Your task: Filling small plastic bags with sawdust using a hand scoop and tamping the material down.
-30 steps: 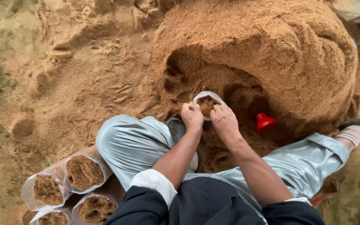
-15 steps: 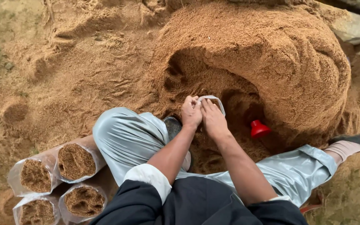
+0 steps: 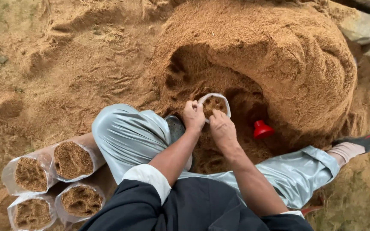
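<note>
While both hands gripped its thin rim, the left hand [image 3: 193,114] pinching the near-left edge and the right hand [image 3: 222,128] closed on the near-right, the clear plastic bag [image 3: 214,104] at the foot of the sawdust mound [image 3: 275,55] looked soft, floppy and bottom-heavy, probably best lifted from below.

The small clear bag [image 3: 214,104] is being shown open again, after being covered by the hands a moment ago. The right hand [image 3: 222,128] is being drawn back from its rim, toward the body.
</note>
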